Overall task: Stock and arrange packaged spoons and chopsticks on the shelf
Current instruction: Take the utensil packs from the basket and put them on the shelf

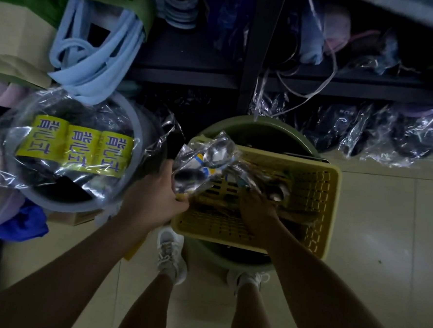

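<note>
1. The yellow plastic basket (310,195) sits across the rim of a green basin (250,126) on the tiled floor, probably so the stock is raised within easy reach of the standing person.
2. The left hand (155,198), at 9 o'clock of the basket, has its fingers closed around a bunch of cellophane-wrapped spoons (205,160), bowls pointing toward 1 o'clock; it seems to be collecting them for the shelf.
3. The right hand (256,206) reaches down into the basket at its centre, fingers narrowed on or around another spoon pack (276,191); whether the grip is complete cannot be told.
4. The dark shelf (190,73) stands at 12 o'clock, already crowded with bagged goods.
5. At 9 o'clock, a grey basin (147,124) holds wrapped packs with yellow labels (75,151), set apart from the cutlery.
</note>
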The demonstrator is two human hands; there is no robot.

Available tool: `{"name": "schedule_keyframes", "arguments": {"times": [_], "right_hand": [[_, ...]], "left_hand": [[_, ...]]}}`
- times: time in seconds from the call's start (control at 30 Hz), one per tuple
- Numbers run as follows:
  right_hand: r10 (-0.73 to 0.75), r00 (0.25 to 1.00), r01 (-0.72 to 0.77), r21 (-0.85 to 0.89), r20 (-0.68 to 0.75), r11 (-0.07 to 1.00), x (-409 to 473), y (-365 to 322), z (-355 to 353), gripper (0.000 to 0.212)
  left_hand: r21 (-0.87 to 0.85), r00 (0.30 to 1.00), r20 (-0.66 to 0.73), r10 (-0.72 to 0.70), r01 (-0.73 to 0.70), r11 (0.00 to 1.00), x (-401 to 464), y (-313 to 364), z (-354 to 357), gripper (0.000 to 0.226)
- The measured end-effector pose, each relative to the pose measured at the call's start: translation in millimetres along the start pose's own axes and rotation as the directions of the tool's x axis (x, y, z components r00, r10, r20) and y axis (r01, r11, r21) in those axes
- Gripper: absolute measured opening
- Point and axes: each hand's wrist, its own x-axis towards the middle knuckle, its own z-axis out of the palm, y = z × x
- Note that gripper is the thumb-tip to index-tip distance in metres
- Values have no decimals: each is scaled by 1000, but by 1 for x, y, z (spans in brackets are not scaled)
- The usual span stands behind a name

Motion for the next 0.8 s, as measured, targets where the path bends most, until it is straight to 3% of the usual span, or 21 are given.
{"name": "schedule_keyframes", "arguments": {"times": [0.13,0.37,0.43,0.57,0.63,0.7,0.8], "right_hand": [[22,999,-27,145,35,989,-5,1,-7,44],[-128,992,129,216,-17,968,-9,-1,-9,38],[-97,995,100,173,-30,980,-24,-5,-26,34],[2,984,64,360,-180,931,-74,-6,-60,42],[108,956,94,634,-274,768,-108,-6,-82,37],[234,925,148,852,-299,503,-146,-7,-109,31],[382,892,204,969,-242,137,-202,-13,-145,17]], "left_hand": [[-67,999,16,-32,33,997,0,-3,1,63],[-110,999,39,-25,29,994,-2,-12,2,60],[-133,999,43,-19,24,991,-7,-10,-4,60],[-195,999,40,11,-3,981,-27,6,-35,60],[-229,998,44,49,-38,973,-40,17,-57,58],[-257,995,42,90,-76,963,-52,28,-81,57],[-320,988,45,146,-124,939,-76,48,-122,61]]}}
